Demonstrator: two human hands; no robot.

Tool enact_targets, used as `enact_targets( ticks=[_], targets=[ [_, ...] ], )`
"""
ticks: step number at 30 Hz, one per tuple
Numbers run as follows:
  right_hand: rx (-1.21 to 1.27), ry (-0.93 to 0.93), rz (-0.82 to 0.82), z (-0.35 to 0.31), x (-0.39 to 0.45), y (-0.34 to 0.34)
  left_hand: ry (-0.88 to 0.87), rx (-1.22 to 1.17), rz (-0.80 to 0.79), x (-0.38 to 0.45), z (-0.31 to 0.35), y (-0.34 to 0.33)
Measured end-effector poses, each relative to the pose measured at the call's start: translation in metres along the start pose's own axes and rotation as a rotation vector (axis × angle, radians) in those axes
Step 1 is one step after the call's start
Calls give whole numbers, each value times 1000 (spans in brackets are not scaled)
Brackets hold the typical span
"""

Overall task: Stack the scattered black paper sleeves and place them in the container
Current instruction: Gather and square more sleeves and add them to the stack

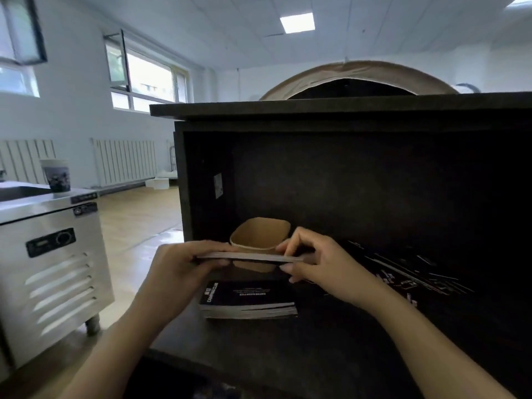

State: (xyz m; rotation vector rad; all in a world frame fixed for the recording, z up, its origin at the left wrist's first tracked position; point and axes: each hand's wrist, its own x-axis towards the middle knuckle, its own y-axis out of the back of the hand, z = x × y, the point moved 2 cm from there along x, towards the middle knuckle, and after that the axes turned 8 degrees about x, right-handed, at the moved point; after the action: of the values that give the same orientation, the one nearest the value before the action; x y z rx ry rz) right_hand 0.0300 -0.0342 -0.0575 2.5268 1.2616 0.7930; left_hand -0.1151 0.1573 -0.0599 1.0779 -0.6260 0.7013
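Note:
A thin flat bundle of black paper sleeves hangs level above the dark shelf, seen edge-on. My left hand pinches its left end and my right hand pinches its right end. Directly behind it stands a brown paper container, open at the top. Below the bundle, a thicker stack of black sleeves with white print lies flat on the shelf surface. More black sleeves lie scattered on the shelf to the right, hard to make out in the dark.
The dark cabinet walls the shelf in on the left, back and top. A stainless steel appliance stands to the left, with a paper cup on its top. Wooden floor lies between them.

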Motion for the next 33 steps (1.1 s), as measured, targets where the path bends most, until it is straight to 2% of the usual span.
enact_targets(
  ticks=[3, 6, 8, 17, 22, 24, 27, 30, 33],
  targets=[
    [-26, -61, -28, 22, 7, -9, 12, 20, -92, -17, -34, -18],
    [-141, -114, -42, 44, 5, -19, -29, 65, -394, -29, -45, -41],
    [-200, -143, -54, 52, 3, -22, -29, 75, -476, -33, -49, -51],
    [-221, -119, -52, 60, 3, -30, -24, -29, -380, -34, -57, -54],
    [-262, -132, -68, 56, -7, -33, 13, 8, -367, -37, -52, -50],
    [-349, -117, -71, 50, -16, -25, 13, 2, -289, -37, -46, -45],
    [-630, -115, -17, 41, -39, 13, -41, 52, -89, -32, -19, -37],
    [-870, -259, 50, 43, -71, 69, -114, -1, 18, -20, 37, -44],
    [-941, -470, 31, 61, -107, 112, -142, -114, -145, -3, 93, -85]
  ],
)
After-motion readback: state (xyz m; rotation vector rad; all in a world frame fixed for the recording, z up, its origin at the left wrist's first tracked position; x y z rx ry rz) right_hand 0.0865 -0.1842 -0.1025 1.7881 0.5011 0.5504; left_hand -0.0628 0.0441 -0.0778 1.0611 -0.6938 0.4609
